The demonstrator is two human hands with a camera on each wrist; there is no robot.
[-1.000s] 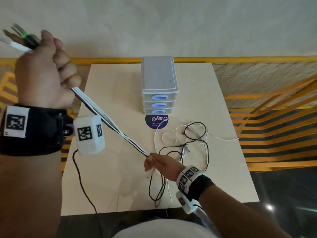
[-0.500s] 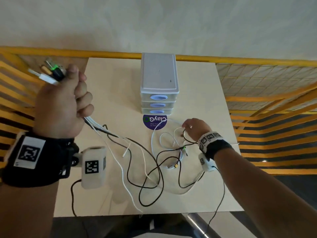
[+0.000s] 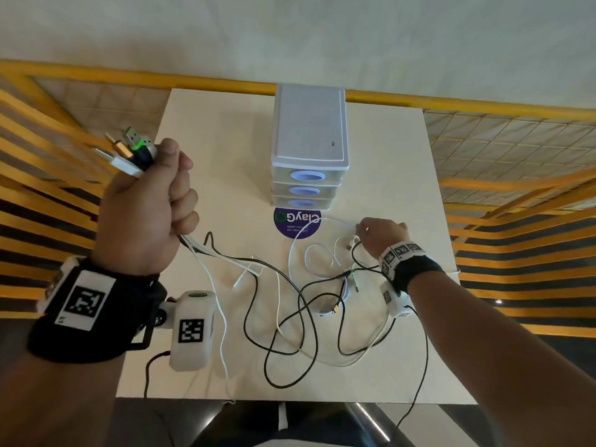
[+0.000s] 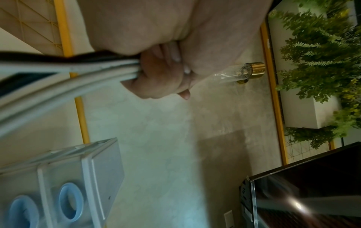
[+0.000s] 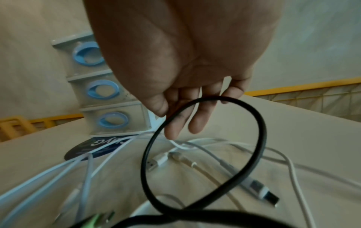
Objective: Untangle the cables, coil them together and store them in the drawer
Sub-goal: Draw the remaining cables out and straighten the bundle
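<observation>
Your left hand (image 3: 145, 211) is raised to the left of the drawer unit (image 3: 309, 124), fist clenched around a bundle of cable ends; the plugs (image 3: 129, 150), one with a green collar, one gold, one white, stick out above your thumb, and the black and white cables (image 3: 283, 317) trail out of the bottom of the fist down onto the table (image 3: 225, 124). The left wrist view shows the fingers (image 4: 162, 74) curled tight on that same bundle. The drawer unit stands at the far middle of the table, three stacked drawers, each with a blue oval pull, all three pushed in; through the clear fronts in the right wrist view you cannot tell whether anything lies inside. Directly in front of the unit a round purple sticker (image 3: 296, 222) lies on the table, and in front of that and to its right the loose cables sprawl in tangled loops, none of them in a drawer. Your right hand (image 3: 382, 235) reaches down just right of the sticker, fingers (image 5: 175, 123) hanging nearly straight, the fingertips on a white cable (image 5: 183, 146); whether they pinch it is unclear. A black cable loop (image 5: 259, 123) stands up in front of those fingers.
</observation>
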